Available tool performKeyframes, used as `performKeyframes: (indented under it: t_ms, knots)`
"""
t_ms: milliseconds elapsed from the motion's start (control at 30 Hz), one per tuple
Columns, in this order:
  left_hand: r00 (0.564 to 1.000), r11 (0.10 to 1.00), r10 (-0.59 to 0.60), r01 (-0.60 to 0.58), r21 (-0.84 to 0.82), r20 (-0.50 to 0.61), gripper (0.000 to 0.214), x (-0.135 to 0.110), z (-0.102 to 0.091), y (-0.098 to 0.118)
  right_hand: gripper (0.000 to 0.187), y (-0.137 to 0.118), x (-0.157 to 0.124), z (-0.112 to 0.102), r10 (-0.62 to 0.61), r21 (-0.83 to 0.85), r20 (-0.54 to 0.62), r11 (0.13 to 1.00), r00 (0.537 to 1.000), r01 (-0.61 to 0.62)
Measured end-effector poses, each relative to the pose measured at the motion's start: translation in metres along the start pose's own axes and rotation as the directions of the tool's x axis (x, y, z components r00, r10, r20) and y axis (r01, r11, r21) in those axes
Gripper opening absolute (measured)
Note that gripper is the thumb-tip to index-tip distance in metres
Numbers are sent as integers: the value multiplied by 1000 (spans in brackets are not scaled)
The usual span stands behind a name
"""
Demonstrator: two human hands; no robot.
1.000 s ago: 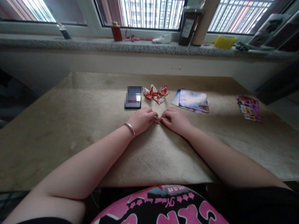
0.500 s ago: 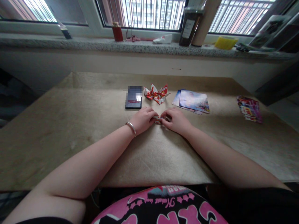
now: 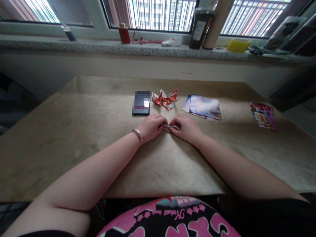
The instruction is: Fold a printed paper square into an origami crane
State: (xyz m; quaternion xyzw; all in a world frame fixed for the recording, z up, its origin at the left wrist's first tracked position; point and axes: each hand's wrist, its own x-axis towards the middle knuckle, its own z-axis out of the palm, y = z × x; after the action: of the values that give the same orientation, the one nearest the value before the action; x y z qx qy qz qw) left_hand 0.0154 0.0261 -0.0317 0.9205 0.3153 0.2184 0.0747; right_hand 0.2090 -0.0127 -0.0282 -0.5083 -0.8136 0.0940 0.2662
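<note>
My left hand (image 3: 150,126) and my right hand (image 3: 185,127) rest together on the tan table (image 3: 74,131), fingers curled and pinched on a small folded piece of red and white paper (image 3: 167,126) between them. Most of that paper is hidden by my fingers. A silver bangle (image 3: 137,134) circles my left wrist. Just beyond my hands lies a finished folded red and white paper figure (image 3: 165,98).
A dark phone (image 3: 141,102) lies left of the paper figure. A small stack of printed sheets (image 3: 202,107) lies to the right, and a colourful leaflet (image 3: 263,115) near the right edge. The windowsill (image 3: 98,46) behind holds a red cup (image 3: 123,33), a dark jar (image 3: 199,29) and a yellow box (image 3: 238,45).
My fingers have shifted slightly on the small paper; my hands stay in the same place on the table. Nothing else has moved.
</note>
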Motion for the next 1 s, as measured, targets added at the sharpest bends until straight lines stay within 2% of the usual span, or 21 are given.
performKeyframes:
  t_ms: [267,667,1000]
  knots:
    - [999,999,32,-32,-9,17,7,0,0,0,10,3,0,3,-36,1,9,999,999,36]
    - [1000,1000,16,-16,14,19,10,2,1,3,12,-5,3,0,-132,-96,60,986,989,137]
    - [999,1000,19,-19,-10,45,11,2,-4,2,13,6,3,2,-64,56,39,997,997,62]
